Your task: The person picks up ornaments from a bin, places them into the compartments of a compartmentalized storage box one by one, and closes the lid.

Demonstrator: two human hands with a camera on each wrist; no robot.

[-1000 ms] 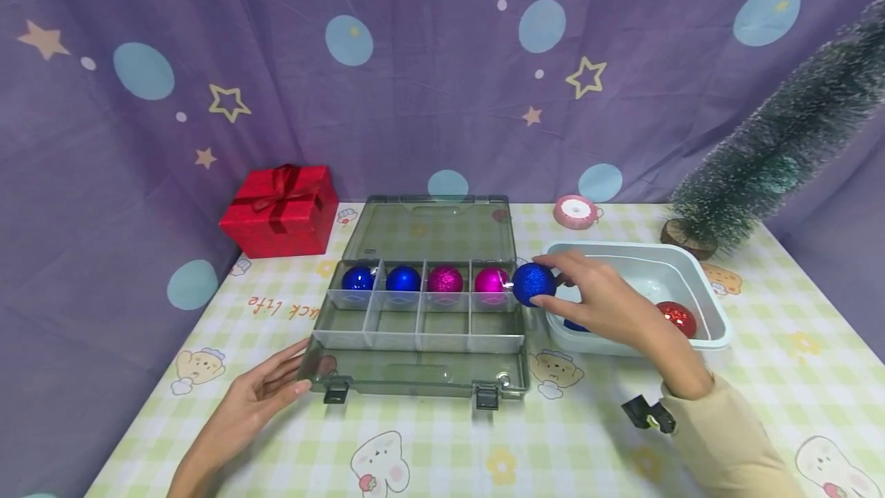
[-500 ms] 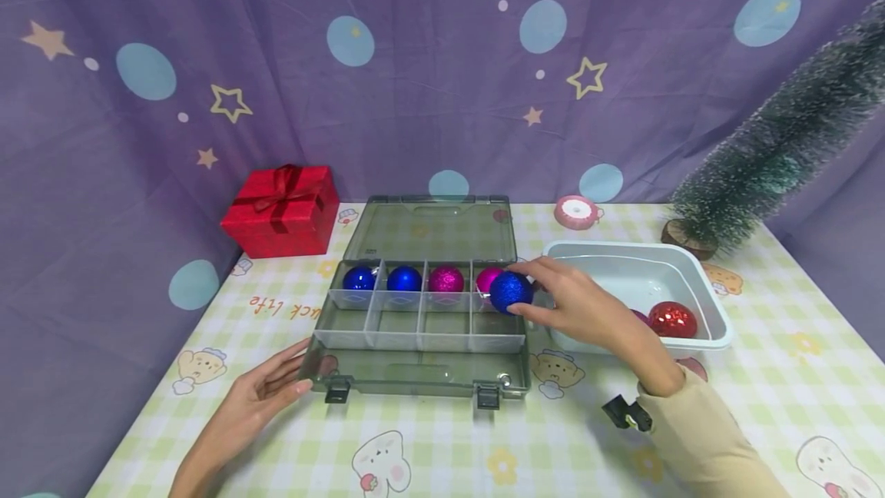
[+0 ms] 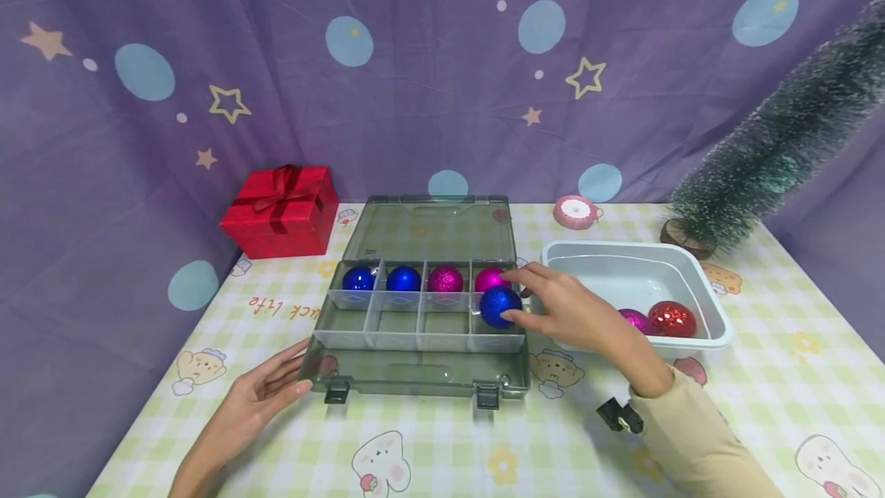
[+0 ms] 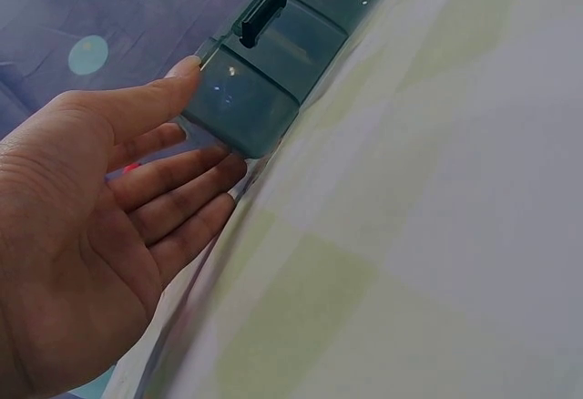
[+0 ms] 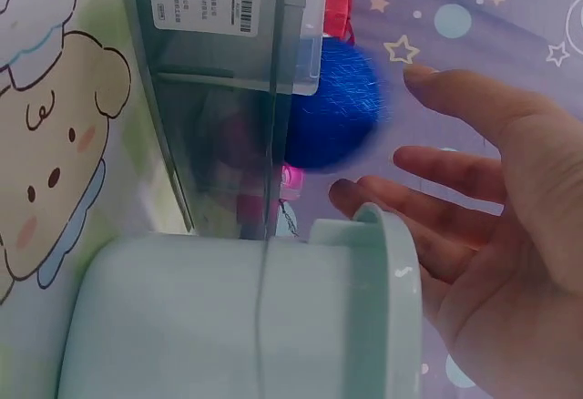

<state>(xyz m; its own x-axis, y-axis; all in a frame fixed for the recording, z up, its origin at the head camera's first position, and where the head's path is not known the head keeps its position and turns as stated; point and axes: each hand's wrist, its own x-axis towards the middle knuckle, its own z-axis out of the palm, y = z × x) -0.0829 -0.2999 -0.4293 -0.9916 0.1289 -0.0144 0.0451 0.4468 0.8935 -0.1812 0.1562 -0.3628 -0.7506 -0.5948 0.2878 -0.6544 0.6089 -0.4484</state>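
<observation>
A smoky grey divided box [image 3: 415, 379] lies with its lid raised. Its back row holds blue baubles [image 3: 403, 280] at left and pink baubles [image 3: 445, 280] at right. A glittery blue bauble [image 3: 501, 307] is at the right-end front compartment, partly overlapping the pink one behind. Around it my right hand [image 3: 570, 312] has its thumb and fingers spread; in the right wrist view a gap shows between the fingertips and the blurred blue bauble [image 5: 335, 107]. At the box's front-left corner, my left hand [image 3: 252, 398] touches the edge with extended fingers.
A pale blue tub [image 3: 608, 252] with red [image 3: 672, 320] and magenta [image 3: 634, 320] baubles stands right of the box. Behind are a red gift box [image 3: 280, 217], a pink ribbon spool [image 3: 575, 212] and a small frosted tree [image 3: 767, 152].
My right hand has carried the glittery blue bauble left and down from beside the tub into the box's front-right area, and its fingers have parted from it. My left hand stays put.
</observation>
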